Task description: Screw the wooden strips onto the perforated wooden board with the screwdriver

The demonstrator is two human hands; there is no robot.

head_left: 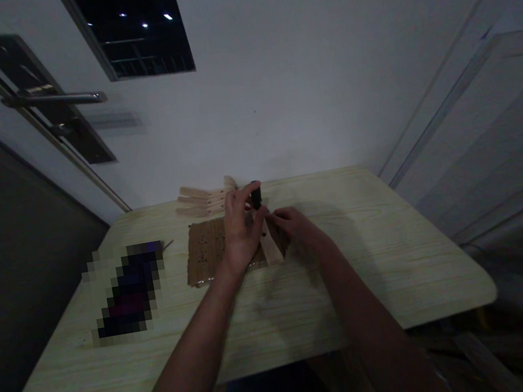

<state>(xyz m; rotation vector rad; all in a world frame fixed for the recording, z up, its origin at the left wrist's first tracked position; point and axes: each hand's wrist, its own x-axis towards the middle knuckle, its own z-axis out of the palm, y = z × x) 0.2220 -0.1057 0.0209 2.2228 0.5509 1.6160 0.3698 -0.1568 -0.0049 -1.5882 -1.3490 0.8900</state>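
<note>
My left hand [242, 229] is closed, with its thumb and fingers around a small black upright object [256, 195] whose kind I cannot make out. Under that object lies a pale flat wooden piece [271, 251] with a dark hole in it, resting on a sheet of corrugated cardboard [197, 263]. From the other side, my right hand [296, 223] pinches at the edge of the wooden piece near the black object; its fingertips are partly hidden. Dark specks and small holes mark the cardboard left of my hands.
Several similar wooden pieces [195, 200] lie fanned out behind the cardboard. On the left of the pale wood-grain table [403, 266] is a blurred-out dark item [130, 291] with a thin pointed thing [168, 244] beside it. A white door with a metal handle [65, 98] stands behind.
</note>
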